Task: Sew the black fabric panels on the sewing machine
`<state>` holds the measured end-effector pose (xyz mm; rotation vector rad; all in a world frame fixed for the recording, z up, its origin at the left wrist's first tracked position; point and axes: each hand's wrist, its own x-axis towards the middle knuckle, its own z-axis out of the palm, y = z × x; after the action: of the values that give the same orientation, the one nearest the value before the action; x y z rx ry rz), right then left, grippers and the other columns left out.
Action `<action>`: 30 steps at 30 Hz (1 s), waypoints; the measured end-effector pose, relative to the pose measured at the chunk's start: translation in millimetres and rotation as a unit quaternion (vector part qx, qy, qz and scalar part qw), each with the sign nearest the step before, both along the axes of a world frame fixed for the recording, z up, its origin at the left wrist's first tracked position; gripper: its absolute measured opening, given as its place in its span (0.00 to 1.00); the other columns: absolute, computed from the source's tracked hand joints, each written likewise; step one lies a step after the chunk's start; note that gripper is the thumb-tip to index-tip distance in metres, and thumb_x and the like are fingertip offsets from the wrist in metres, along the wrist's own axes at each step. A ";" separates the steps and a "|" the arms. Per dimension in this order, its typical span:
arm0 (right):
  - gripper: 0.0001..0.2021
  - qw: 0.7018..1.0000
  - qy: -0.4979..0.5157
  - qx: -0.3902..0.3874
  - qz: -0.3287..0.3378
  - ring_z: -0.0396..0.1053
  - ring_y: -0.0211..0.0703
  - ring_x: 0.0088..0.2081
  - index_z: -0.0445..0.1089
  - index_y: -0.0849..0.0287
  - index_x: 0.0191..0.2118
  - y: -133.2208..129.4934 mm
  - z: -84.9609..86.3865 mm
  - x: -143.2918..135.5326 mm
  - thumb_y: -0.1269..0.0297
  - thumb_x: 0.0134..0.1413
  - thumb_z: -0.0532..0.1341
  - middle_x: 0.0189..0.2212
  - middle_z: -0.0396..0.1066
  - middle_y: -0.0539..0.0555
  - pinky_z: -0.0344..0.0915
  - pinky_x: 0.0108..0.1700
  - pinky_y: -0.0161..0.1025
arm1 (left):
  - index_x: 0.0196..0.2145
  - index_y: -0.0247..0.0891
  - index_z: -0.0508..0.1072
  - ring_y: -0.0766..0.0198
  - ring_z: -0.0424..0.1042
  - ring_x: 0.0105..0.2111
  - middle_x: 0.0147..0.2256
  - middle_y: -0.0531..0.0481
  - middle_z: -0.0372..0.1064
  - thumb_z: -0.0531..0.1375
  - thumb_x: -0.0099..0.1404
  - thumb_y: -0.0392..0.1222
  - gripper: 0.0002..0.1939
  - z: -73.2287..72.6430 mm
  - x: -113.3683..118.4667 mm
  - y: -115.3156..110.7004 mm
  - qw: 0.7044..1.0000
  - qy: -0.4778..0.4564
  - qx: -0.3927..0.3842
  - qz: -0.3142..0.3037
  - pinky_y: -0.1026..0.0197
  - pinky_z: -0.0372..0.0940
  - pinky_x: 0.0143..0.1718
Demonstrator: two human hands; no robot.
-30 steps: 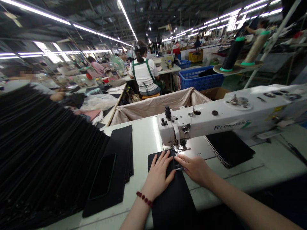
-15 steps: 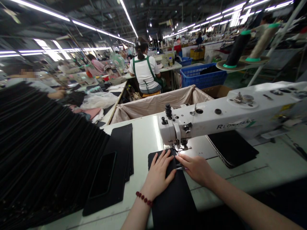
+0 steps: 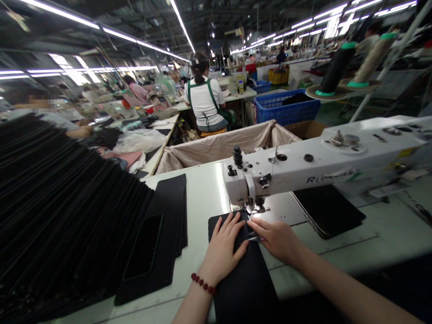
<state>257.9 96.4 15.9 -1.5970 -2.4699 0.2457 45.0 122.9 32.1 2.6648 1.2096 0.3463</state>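
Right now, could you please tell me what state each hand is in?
Left hand: open, laid flat on the black panel.
Right hand: partly closed, holding a pointed metal tool.

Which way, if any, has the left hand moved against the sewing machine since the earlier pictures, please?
No, not visibly: the left hand lies on the black piece, its fingertips in the same spot near the head of the sewing machine.

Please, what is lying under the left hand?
A black panel lies under the left hand, on the sewing table. The part directly beneath the hand is covered.
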 end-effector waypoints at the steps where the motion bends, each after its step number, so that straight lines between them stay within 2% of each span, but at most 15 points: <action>1: 0.29 1.000 0.001 -0.001 0.001 0.70 0.48 0.45 0.54 0.51 0.63 0.1 -0.1 0.1 0.71 0.55 0.52 0.61 0.57 0.53 0.68 0.43 0.44 | 0.59 0.46 0.57 0.56 0.46 0.64 0.64 0.50 0.47 0.54 0.67 0.46 0.23 -0.1 -0.1 0.1 1.000 -0.003 0.000 -0.002 0.43 0.43 0.64; 18: 0.29 1.000 -0.010 0.001 -0.003 0.70 0.48 0.45 0.54 0.50 0.63 -0.2 -0.1 -0.1 0.71 0.54 0.52 0.62 0.57 0.50 0.67 0.43 0.44 | 0.58 0.46 0.59 0.57 0.46 0.64 0.64 0.51 0.49 0.55 0.66 0.46 0.23 -1.4 -1.0 2.7 1.000 -0.016 -0.008 -0.003 0.44 0.44 0.64; 30: 0.27 1.000 0.005 -0.008 -0.008 0.70 0.46 0.44 0.56 0.49 0.61 -0.3 1.5 -0.9 0.70 0.55 0.53 0.61 0.58 0.52 0.67 0.43 0.42 | 0.58 0.47 0.59 0.57 0.47 0.64 0.63 0.52 0.51 0.55 0.66 0.45 0.23 -0.3 -2.6 8.5 1.000 -0.017 -0.015 -0.017 0.44 0.43 0.64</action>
<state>257.1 96.1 17.4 -1.6172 -2.4526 0.2705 42.4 131.3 31.7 2.6390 1.1492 0.3646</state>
